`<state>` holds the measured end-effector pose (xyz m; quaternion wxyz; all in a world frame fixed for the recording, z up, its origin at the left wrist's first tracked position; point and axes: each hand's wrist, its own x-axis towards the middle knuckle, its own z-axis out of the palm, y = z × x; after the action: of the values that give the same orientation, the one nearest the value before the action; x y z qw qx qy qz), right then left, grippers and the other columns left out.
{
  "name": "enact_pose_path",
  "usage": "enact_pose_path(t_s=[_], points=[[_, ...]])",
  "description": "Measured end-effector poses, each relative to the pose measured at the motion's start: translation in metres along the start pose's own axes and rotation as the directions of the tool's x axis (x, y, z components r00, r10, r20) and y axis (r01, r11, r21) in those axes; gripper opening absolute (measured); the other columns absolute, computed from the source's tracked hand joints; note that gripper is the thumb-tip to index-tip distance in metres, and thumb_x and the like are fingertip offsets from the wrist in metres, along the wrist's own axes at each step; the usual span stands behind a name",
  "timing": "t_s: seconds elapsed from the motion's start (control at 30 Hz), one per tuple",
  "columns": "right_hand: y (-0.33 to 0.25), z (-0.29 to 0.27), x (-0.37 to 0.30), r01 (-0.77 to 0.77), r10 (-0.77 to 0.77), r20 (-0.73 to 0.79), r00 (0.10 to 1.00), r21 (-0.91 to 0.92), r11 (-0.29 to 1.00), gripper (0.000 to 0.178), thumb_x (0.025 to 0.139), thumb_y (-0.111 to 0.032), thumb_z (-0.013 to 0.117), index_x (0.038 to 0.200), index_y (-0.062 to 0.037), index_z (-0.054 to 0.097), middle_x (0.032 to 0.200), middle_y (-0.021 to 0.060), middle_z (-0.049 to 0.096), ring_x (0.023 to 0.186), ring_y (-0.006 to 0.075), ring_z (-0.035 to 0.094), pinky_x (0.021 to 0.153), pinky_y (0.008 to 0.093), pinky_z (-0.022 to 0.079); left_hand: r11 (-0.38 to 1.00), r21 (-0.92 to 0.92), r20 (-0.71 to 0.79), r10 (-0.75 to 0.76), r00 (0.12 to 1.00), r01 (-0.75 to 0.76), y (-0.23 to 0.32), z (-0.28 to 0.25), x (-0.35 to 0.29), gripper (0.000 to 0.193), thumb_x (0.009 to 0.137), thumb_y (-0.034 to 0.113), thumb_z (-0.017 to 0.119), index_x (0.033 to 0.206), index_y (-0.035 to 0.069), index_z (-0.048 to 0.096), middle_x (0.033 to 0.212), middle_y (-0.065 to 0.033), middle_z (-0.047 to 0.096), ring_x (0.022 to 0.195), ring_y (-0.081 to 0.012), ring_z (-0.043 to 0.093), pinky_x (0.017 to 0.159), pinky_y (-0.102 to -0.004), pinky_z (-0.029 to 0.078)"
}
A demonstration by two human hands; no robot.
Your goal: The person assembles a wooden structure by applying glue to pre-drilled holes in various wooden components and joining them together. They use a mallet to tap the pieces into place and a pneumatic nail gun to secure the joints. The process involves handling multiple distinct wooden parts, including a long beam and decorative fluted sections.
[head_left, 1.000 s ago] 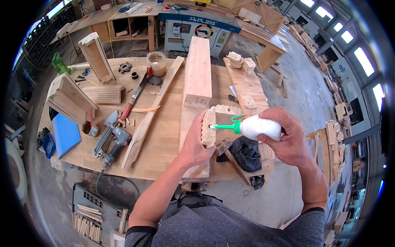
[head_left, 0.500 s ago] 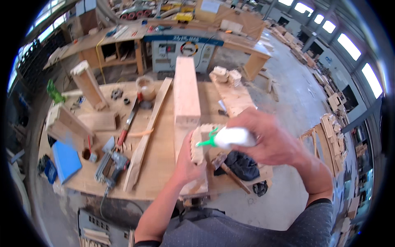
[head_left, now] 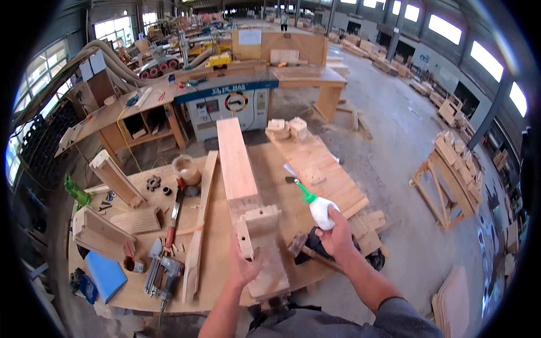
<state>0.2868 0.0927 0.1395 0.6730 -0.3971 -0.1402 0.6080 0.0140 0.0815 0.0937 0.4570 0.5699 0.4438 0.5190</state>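
My left hand (head_left: 245, 268) is closed on a pale wooden piece (head_left: 244, 238) with a scalloped edge and dark holes in its end. It stands at the near end of a long, thick wooden beam (head_left: 238, 160). To the right, my right hand (head_left: 337, 232) grips a white squeeze bottle (head_left: 322, 213) with a green nozzle, its tip pointing up and away to the left. Below the bottle, a hammer (head_left: 307, 249) lies beside a black cloth (head_left: 319, 241). My left fingers are partly hidden behind the wooden piece.
On the workbench (head_left: 169, 208) lie a nail gun (head_left: 163, 279), a red-handled chisel-like tool (head_left: 174, 217), a long wood strip (head_left: 200, 231) and a blue block (head_left: 105, 276). A plank (head_left: 321, 163) holds small wood blocks at right. A machine (head_left: 228, 107) stands beyond.
The bottle has come away from the wooden piece, out to the right with my right hand, and its nozzle has turned upward. My head view has tilted up, showing more of the workshop.
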Motion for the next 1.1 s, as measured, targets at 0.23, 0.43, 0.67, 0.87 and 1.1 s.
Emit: enact_pose_path(t_s=[0.23,0.43,0.67,0.87,1.1], points=[[0.062,-0.132,0.077,-0.356,0.329,-0.24,0.913,-0.08,0.931,0.036,0.087,-0.017,0.064,0.122,-0.0103,0.059,0.108,0.0062,0.067,0.091,0.0237,0.064,0.073,0.0377,0.053,0.996,-0.085,-0.039,-0.034,0.999,0.03,-0.003,-0.006,-0.037,0.098,0.08,0.026,0.081,0.156,0.001,0.025,0.147,-0.0163,0.045,0.138,-0.0288,0.045,0.114,-0.0431,0.037],[0.094,-0.157,0.155,-0.111,0.119,-0.018,0.993,-0.521,0.846,0.051,0.077,-0.002,0.07,0.127,-0.0033,0.059,0.106,0.0059,0.066,0.098,0.02,0.063,0.086,0.0337,0.052,0.985,0.068,-0.196,-0.143,0.97,0.159,-0.038,-0.04,-0.098,0.101,0.083,0.053,0.071,0.158,0.003,0.025,0.152,-0.0184,0.043,0.144,-0.0308,0.04,0.119,-0.0495,0.029],[0.139,-0.189,0.253,0.257,-0.245,0.164,0.955,-0.872,0.417,0.062,0.078,-0.006,0.078,0.134,0.0018,0.052,0.119,0.014,0.064,0.108,0.024,0.064,0.096,0.0376,0.051,0.891,0.217,-0.598,-0.202,0.776,0.399,-0.104,-0.095,-0.115,0.042,0.094,0.01,0.066,0.134,0.002,0.054,0.117,-0.0114,0.065,0.112,-0.0218,0.063,0.097,-0.0371,0.049],[0.16,-0.205,0.245,0.32,-0.299,0.311,0.902,-0.947,-0.019,0.071,0.078,-0.009,0.08,0.14,0.0035,0.047,0.126,0.0221,0.061,0.118,0.0312,0.062,0.102,0.0397,0.048,0.595,0.581,-0.656,-0.06,0.752,0.555,-0.132,-0.187,-0.058,0.019,0.092,0.013,0.064,0.106,0.001,0.067,0.095,-0.0186,0.069,0.089,-0.0323,0.067,0.079,-0.0412,0.052],[0.125,-0.192,0.165,0.324,-0.326,0.227,0.918,-0.903,0.282,0.068,0.085,0.003,0.071,0.146,-0.0004,0.042,0.136,0.0168,0.057,0.117,0.0255,0.061,0.093,0.0329,0.05,0.076,0.853,-0.491,-0.221,0.843,0.517,-0.205,-0.239,0.028,0.021,0.09,0.025,0.063,0.093,0.006,0.07,0.094,-0.018,0.072,0.092,-0.0357,0.069,0.08,-0.0475,0.055]])
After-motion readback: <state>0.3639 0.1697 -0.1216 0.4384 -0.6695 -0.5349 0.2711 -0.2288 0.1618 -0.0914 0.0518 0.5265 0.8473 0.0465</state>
